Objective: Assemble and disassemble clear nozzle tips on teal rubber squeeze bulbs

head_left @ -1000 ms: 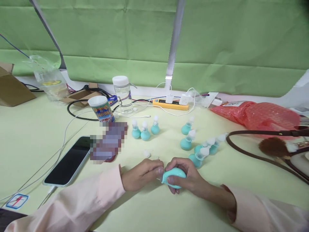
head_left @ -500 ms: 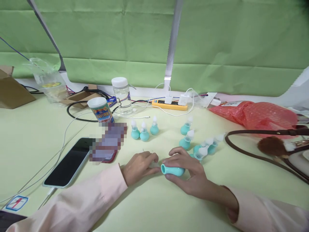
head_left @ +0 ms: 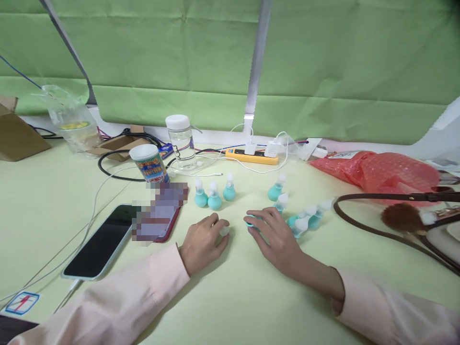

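My left hand (head_left: 204, 244) rests on the table with its fingers curled round a small clear plastic piece (head_left: 224, 231), which pokes out at the fingertips. Across a short gap, my right hand (head_left: 278, 239) is closed over a teal rubber bulb (head_left: 250, 220), and only part of the bulb shows past the fingers. Beyond my left hand stand three teal bulbs with clear tips (head_left: 214, 199). Several more capped bulbs stand or tilt behind and beside my right hand, among them one upright bulb (head_left: 275, 192) and a leaning group (head_left: 315, 220).
At left lie a black-screened phone (head_left: 98, 242) and a red-edged phone (head_left: 167, 232). Behind them stand a printed cup (head_left: 150, 163) and a white-lidded bottle (head_left: 181, 143). A yellow power strip (head_left: 247, 156), red bubble-wrap bag (head_left: 388, 175) and brown strap (head_left: 362, 225) lie farther out.
My right hand has moved the bulb slightly away from me, and its open mouth no longer faces left in plain view. The left fingers have drawn back, showing the clear piece.
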`<action>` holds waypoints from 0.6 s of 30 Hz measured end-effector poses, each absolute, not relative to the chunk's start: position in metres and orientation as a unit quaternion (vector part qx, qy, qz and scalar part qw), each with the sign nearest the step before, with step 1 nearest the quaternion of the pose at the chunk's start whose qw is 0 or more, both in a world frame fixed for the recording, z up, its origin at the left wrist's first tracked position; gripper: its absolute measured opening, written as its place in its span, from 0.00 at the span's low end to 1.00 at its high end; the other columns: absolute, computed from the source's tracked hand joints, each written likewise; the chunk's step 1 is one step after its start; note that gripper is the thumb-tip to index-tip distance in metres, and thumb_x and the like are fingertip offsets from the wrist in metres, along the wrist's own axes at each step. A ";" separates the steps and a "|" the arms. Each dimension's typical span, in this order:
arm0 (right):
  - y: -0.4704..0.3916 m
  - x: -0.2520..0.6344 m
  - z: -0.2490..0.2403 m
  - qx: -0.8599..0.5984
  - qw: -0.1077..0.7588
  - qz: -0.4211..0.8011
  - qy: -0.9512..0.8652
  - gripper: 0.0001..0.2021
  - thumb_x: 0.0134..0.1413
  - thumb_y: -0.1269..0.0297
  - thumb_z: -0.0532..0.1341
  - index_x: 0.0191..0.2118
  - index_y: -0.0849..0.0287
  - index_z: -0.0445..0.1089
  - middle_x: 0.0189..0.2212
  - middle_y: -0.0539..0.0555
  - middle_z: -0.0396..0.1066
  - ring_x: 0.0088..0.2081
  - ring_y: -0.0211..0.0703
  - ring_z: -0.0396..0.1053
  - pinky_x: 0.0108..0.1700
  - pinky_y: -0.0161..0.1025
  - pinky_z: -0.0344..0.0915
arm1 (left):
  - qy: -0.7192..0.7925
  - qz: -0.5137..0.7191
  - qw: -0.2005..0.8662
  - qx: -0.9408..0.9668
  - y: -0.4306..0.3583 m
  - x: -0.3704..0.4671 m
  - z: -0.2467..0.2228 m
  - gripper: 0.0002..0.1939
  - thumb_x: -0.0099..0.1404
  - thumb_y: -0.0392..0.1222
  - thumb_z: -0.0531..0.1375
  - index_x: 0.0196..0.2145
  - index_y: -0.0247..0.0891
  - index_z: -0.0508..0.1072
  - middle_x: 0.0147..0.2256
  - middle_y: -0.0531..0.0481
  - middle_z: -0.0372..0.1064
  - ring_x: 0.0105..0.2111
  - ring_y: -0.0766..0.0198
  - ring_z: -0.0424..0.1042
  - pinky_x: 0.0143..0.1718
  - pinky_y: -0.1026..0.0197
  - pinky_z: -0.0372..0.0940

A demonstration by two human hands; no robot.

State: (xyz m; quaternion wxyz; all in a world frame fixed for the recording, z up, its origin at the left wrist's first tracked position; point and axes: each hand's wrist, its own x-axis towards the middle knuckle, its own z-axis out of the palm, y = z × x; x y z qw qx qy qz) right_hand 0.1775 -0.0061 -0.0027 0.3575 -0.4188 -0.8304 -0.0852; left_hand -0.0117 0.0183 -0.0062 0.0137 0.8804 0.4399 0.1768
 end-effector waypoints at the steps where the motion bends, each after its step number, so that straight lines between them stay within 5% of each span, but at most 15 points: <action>1: -0.005 0.177 -0.004 -0.425 0.350 -0.091 -0.830 0.09 0.52 0.76 0.52 0.39 0.62 0.63 0.37 0.58 0.67 0.39 0.44 0.62 0.37 0.42 0.63 | 0.444 0.170 0.012 0.880 0.018 -0.012 -0.006 0.10 0.58 0.40 0.50 0.36 0.38 0.66 0.30 0.49 0.64 0.27 0.63 0.67 0.22 0.64 0.59; 18: 0.015 0.170 -0.010 -0.501 0.201 -0.164 -0.826 0.08 0.55 0.75 0.47 0.33 0.64 0.62 0.46 0.65 0.63 0.42 0.47 0.66 0.32 0.39 0.66 | 0.445 0.139 0.025 0.884 0.013 -0.011 -0.001 0.11 0.57 0.41 0.50 0.36 0.37 0.67 0.31 0.48 0.65 0.28 0.61 0.67 0.25 0.61 0.61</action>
